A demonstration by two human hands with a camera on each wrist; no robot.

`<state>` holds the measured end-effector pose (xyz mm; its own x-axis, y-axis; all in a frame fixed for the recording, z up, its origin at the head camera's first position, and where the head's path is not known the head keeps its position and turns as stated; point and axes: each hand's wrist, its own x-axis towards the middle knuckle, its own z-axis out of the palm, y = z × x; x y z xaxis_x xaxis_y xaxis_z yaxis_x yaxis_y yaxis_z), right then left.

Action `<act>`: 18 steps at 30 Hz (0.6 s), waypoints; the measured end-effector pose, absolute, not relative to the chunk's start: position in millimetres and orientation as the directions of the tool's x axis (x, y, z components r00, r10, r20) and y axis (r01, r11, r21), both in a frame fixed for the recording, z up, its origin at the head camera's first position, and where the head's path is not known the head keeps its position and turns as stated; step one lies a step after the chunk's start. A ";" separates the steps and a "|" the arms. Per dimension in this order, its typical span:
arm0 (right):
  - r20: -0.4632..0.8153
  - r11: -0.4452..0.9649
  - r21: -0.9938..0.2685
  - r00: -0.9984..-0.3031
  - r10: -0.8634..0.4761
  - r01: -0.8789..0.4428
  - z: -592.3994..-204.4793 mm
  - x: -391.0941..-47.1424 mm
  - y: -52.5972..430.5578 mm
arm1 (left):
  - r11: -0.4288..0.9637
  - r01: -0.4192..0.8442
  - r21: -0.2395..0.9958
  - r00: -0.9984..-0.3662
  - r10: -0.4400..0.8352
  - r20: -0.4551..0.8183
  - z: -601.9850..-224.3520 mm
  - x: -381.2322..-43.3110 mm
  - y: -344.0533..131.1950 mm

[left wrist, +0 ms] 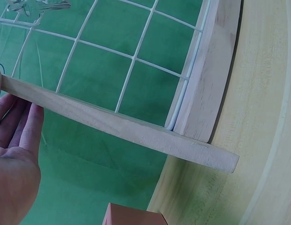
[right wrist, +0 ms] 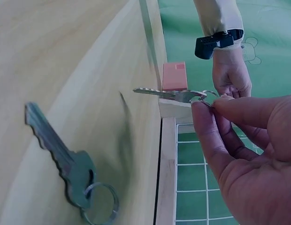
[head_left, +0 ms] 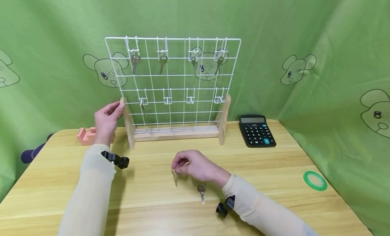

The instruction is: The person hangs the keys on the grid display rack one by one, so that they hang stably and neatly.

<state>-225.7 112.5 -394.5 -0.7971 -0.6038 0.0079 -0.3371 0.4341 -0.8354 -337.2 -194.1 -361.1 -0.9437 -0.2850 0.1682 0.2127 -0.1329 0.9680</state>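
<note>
My right hand (head_left: 196,165) pinches the ring of a key (head_left: 175,177) between thumb and forefinger, and the key hangs over the table. In the right wrist view that key (right wrist: 176,95) points away from the fingertips. A second key (head_left: 201,191) with its own ring lies on the table beside the right hand. My left hand (head_left: 107,119) grips the top of the left wooden upright (head_left: 128,127) of a white wire grid rack (head_left: 176,89). Keys hang from all the upper hooks, and one key (head_left: 143,107) hangs on the lower left hook. The other lower hooks are bare.
A black calculator (head_left: 257,131) lies right of the rack. Green tape (head_left: 315,180) rests near the table's right edge. Behind the left wrist sits a pink block (head_left: 86,136). Green cloth (head_left: 259,26) hangs behind the table and along its right side.
</note>
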 end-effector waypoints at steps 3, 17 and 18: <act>0.016 0.433 -0.834 -0.801 -0.598 -0.340 -391.4 -226.7 112.7 | -0.140 0.211 0.967 -0.945 -0.282 0.166 -361.4 -337.4 -194.3; 0.086 0.422 -0.840 -0.852 -0.516 -0.340 -375.1 -237.5 110.2 | -0.117 0.212 0.970 -0.945 -0.279 0.173 -360.5 -337.3 -193.9; 0.088 0.423 -0.842 -0.858 -0.505 -0.335 -374.6 -238.4 109.8 | -0.109 0.212 0.971 -0.945 -0.278 0.174 -360.5 -336.9 -193.9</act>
<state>-238.4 109.8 -374.6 -0.8584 -0.5054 0.0877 -0.3352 0.4232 -0.8417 -336.9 -193.9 -360.5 -0.9445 -0.2783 0.1744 0.2115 -0.1092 0.9713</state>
